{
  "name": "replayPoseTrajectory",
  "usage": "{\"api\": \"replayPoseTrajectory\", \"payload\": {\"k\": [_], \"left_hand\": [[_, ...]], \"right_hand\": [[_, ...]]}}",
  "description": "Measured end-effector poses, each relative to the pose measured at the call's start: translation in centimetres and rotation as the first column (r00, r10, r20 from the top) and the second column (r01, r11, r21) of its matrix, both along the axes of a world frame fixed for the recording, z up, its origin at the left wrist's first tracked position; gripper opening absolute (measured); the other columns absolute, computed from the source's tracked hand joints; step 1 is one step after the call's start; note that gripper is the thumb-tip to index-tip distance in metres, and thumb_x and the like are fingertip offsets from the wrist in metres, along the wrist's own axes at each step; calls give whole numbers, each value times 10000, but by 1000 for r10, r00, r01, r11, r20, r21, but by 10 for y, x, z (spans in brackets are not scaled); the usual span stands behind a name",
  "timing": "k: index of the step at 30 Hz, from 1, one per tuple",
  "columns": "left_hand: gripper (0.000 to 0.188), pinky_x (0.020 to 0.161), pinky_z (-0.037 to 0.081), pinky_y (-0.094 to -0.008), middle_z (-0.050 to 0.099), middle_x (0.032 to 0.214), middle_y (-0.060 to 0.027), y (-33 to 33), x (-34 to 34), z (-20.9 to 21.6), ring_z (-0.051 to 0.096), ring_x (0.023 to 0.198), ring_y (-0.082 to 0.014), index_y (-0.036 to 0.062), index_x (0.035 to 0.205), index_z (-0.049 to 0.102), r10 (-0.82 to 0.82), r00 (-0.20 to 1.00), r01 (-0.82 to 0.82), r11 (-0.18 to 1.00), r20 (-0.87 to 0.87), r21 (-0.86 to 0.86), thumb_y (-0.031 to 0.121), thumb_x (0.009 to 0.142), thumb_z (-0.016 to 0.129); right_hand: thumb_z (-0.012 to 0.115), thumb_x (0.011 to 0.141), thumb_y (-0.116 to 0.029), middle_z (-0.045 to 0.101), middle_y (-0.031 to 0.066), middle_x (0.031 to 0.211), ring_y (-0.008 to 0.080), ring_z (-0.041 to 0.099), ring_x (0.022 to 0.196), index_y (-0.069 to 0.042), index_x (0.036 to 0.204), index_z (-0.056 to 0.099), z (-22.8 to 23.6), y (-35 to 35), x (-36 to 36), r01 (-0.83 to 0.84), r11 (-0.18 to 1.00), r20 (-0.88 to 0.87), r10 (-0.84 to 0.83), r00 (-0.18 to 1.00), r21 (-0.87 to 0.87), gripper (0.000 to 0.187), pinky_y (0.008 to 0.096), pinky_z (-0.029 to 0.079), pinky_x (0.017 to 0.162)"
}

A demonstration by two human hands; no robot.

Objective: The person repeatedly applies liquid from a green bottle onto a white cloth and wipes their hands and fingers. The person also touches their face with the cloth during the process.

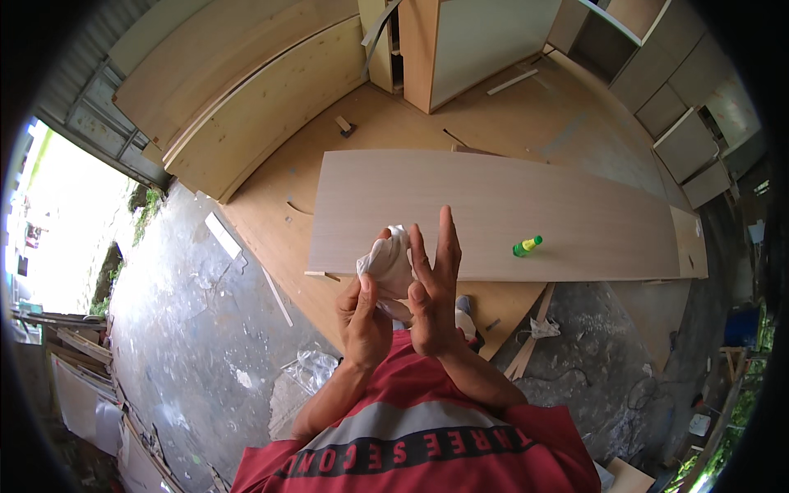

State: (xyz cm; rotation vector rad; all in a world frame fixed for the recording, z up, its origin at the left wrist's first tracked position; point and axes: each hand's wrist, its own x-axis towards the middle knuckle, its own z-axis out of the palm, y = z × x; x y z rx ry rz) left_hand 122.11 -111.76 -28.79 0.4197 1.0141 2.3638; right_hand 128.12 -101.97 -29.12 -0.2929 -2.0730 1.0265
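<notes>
A crumpled white cloth [386, 264] is pinched between the thumb and fingers of my left hand [367, 324]. Close beside it, my right hand [436, 292] is raised with its fingers stretched out, the palm side toward the cloth. Whether the right hand touches the cloth I cannot tell. Both hands are in front of my body, over the near edge of a long pale wood-grain panel [493, 197]. On that panel, right of my hands, a small green bottle with a yellow-green top [527, 246] lies or leans; its exact pose is unclear.
Large curved-looking boards [263, 107] lean at the far left. A tall cabinet [485, 57] stands at the back, and cabinet boxes [690, 152] at the right. Clear plastic wrap [315, 367] and wood strips [530, 333] lie on the stained grey floor [197, 320].
</notes>
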Motion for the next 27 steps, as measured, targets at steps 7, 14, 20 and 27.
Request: {"api": "replayPoseTrajectory", "payload": {"k": [7,14,20,27], "left_hand": [[596,1197,344,-420,445,1559,-149,-7,14,-3,444,1426,-273,-14,1551,342,-244,958,235,969,153,79,396,1119,349],[539,1168,387,-414,528,1488,-127,-4,4,-21,499,1379,-260,27,1530,413,-260,933,207,953,248,220,283,1069,530],[591,1104,431,-352,561,1459,-107,1,-1,-19,531,1327,-201,36,1532,442,-122,992,123,991,-20,50,176,1007,674],[399,796,488,-230,646,1072,-31,-1,-7,-7,587,918,-90,3,1363,569,39,946,-115,969,-323,-219,271,1067,582]], "right_hand": [[316,1061,-551,38,403,1631,533,105,1519,-2,1575,356,1,-6,-3,-115,993,-42,113,993,-41,753,591,128,1202],[249,1021,-629,-43,312,1682,446,23,1562,-53,1602,329,-6,-9,-3,-155,980,-67,147,987,-127,822,548,66,1230],[263,997,-720,-220,173,1693,306,-148,1580,-4,1623,193,-12,-16,-1,-547,684,-341,429,837,-482,953,475,44,1256],[355,1020,-647,-212,162,1697,322,-168,1572,-86,1630,244,-26,-22,4,-668,568,-427,513,744,-481,835,503,2,1253]]}}
